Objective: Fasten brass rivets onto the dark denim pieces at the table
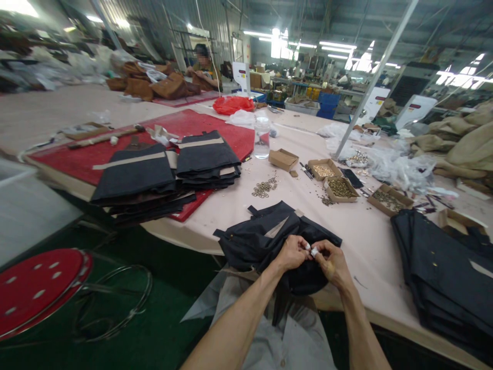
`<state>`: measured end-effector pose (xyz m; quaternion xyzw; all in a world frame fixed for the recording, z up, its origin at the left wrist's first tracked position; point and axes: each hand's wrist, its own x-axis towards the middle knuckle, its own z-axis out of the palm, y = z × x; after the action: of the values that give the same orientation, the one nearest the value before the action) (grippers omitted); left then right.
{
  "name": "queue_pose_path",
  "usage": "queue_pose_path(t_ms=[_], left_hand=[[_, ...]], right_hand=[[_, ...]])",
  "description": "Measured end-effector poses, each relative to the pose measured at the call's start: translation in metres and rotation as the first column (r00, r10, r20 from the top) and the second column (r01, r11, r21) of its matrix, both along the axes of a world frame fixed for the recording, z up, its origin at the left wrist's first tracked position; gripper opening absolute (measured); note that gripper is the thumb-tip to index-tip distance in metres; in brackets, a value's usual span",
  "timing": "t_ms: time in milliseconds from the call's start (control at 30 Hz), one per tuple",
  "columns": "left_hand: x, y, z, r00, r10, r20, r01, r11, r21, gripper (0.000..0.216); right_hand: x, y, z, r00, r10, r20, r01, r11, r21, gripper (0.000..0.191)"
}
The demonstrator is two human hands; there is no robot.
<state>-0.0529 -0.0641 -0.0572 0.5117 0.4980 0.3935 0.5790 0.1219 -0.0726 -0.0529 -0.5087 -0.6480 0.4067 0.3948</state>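
Note:
A dark bag piece (254, 236) of black cloth with a beige strip lies crumpled at the table's front edge, partly over my lap. Over its right part, my left hand (295, 253) is closed in a pinch. Facing it, my right hand (330, 259) pinches too, thumb and forefinger almost meeting the left fingertips. White wraps cover some fingertips on both hands. Whatever is between the fingers is too small or hidden to name. Just beyond lies a heap of metal rings (264, 188).
Small boxes of metal fittings (341, 190) stand beyond my right hand, near a phone (352, 178). Stacked black pieces (134, 174) lie left on a red mat (227, 128); more black pieces (442, 267) lie right. A clear jar (262, 137), metal pole (375, 77) and red stool (38, 288) stand around.

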Motion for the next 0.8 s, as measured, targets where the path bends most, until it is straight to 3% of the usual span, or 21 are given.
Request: queue_pose_path(t_ms=[133,233,433,600,800], left_hand=[[0.004,0.001,0.000,0.996,0.037,0.080,-0.036,0.999,-0.017,0.018],[0.008,0.002,0.000,0.990,0.132,0.048,-0.131,0.991,-0.026,0.015],[0.001,0.006,0.004,0.923,0.340,-0.179,-0.319,0.938,0.134,0.012],[-0.007,0.008,0.008,0.906,0.365,-0.215,-0.339,0.929,0.150,0.011],[-0.005,0.012,0.010,0.868,0.427,-0.254,-0.391,0.902,0.181,0.012]], right_hand=[[-0.001,0.001,-0.003,0.990,0.002,-0.138,-0.022,0.990,-0.140,0.034],[-0.001,0.003,-0.006,0.984,-0.007,-0.176,-0.019,0.989,-0.145,0.037],[-0.010,0.008,-0.003,1.000,-0.014,-0.017,0.015,0.998,0.066,0.027],[-0.014,0.004,0.001,0.970,0.022,0.240,-0.082,0.967,0.240,0.030],[-0.016,-0.004,-0.001,0.930,-0.054,0.363,-0.067,0.948,0.312,0.030]])
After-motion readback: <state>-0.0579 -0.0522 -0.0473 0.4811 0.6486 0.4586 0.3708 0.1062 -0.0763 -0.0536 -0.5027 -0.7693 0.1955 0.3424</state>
